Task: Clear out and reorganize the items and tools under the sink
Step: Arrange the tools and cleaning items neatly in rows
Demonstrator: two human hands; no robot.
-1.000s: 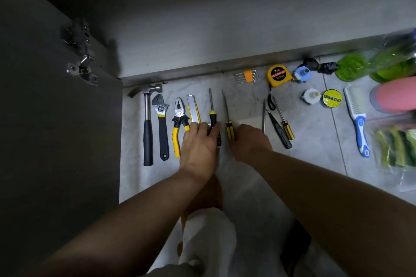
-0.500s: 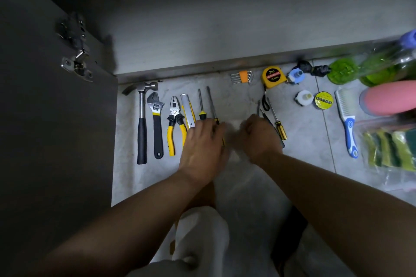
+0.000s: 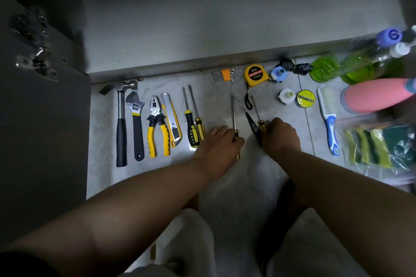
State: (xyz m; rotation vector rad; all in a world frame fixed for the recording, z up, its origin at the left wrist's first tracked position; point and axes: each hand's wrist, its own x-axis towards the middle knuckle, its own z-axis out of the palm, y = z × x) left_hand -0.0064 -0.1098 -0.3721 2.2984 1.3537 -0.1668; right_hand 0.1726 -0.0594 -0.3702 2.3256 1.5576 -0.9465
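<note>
Tools lie in a row on the tiled floor before the open sink cabinet: a hammer [image 3: 121,123], a wrench [image 3: 136,119], yellow pliers [image 3: 157,128], a utility knife [image 3: 172,117] and two screwdrivers [image 3: 194,119]. My left hand [image 3: 219,144] grips the handle of a thin screwdriver [image 3: 233,114]. My right hand [image 3: 281,135] holds the handle of a small yellow screwdriver [image 3: 256,110], with a black pointed tool [image 3: 251,121] lying against it.
Hex keys [image 3: 226,75], a yellow tape measure [image 3: 255,75], PVC tape [image 3: 305,98], a blue-handled brush [image 3: 328,117], green spray bottles [image 3: 355,65], a pink bottle [image 3: 378,94] and bagged sponges [image 3: 380,148] lie to the right. The cabinet door [image 3: 42,119] stands open at left.
Both hands moved right along the row. The two screwdrivers that the left hand was on now lie beside the knife, and it grips a third one. The right hand reached the small screwdriver.
</note>
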